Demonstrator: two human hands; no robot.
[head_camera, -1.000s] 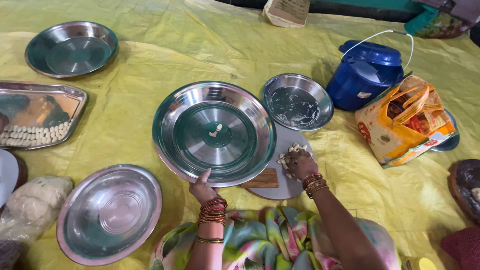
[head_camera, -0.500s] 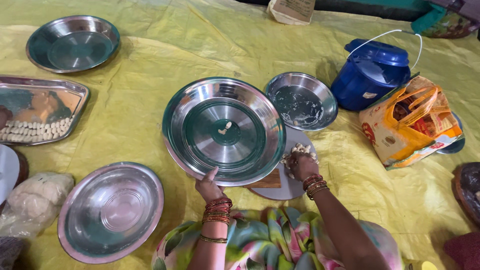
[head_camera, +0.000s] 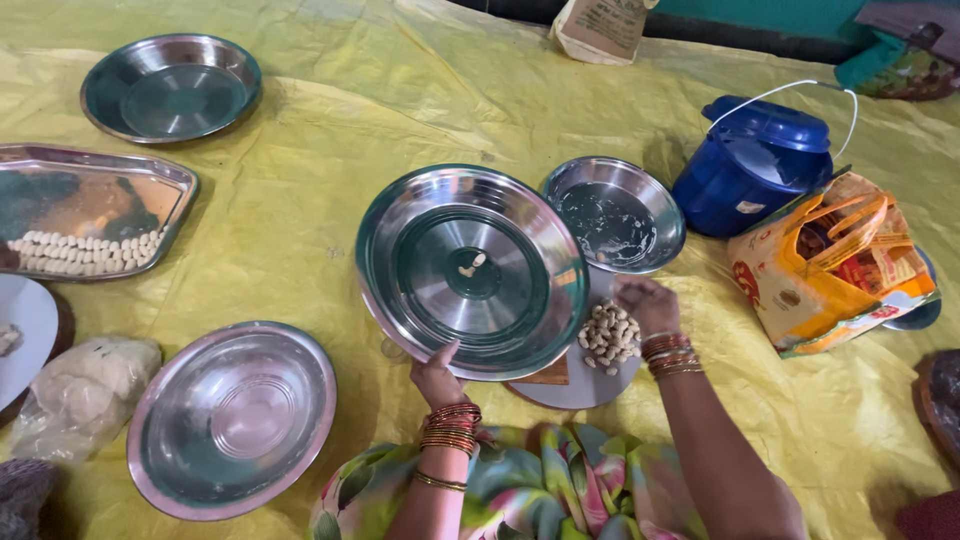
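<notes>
Left hand (head_camera: 437, 375) grips the near rim of a large round steel plate (head_camera: 470, 270), fingers curled under, thumb on the edge, plate tilted up off the yellow plastic floor sheet (head_camera: 330, 110); two small pale dough bits (head_camera: 468, 266) sit at its centre. Right hand (head_camera: 648, 303) hangs loosely open, palm down, fingers just touching a heap of small pale dough pieces (head_camera: 608, 338) on a flat round board (head_camera: 585, 385) that is partly hidden under the plate's right edge. Judging by that, most pieces are still on the board and hardly any on the plate, so the moving-over looks barely begun. Far right of the plate: a smaller steel bowl with floury residue (head_camera: 612, 212), then a blue lidded plastic pail (head_camera: 750, 165) and an orange printed bag (head_camera: 830, 265). Left: a rectangular steel tray with rows of shaped pieces (head_camera: 85, 215), an empty steel bowl (head_camera: 232, 418) near, another steel dish (head_camera: 170, 88) far, and a lump of dough in clear plastic (head_camera: 80, 385).
</notes>
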